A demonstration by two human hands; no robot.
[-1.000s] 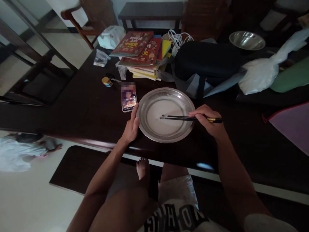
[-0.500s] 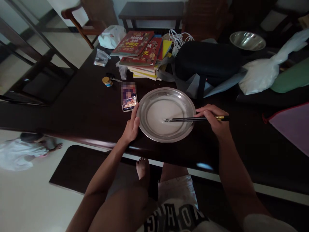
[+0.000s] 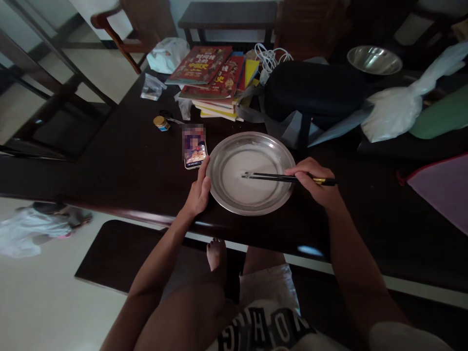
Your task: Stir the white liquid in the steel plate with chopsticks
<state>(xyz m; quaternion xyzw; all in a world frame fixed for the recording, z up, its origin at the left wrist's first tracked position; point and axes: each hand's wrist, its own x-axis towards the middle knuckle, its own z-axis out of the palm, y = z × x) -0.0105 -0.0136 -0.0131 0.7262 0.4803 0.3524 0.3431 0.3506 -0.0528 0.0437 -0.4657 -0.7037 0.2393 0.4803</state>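
A round metal plate (image 3: 219, 161) holding a thin white liquid sits on the dark table in front of me. My left hand (image 3: 199, 192) grips the plate's left rim. My right hand (image 3: 316, 183) holds a pair of black chopsticks (image 3: 272, 177) with gold bands. Their tips rest in the liquid near the plate's middle.
A phone (image 3: 194, 148) with a lit screen lies just left of the plate. Behind stand a stack of books (image 3: 215, 80), a small yellow-lidded jar (image 3: 161, 123), a black bag (image 3: 314, 90), a white plastic bag (image 3: 395, 114) and a metal bowl (image 3: 373, 59). A bench (image 3: 120, 253) is below the table's front edge.
The chopstick tips slid right across the plate half a second ago and are now back left near the middle. My left hand has stayed on the rim.
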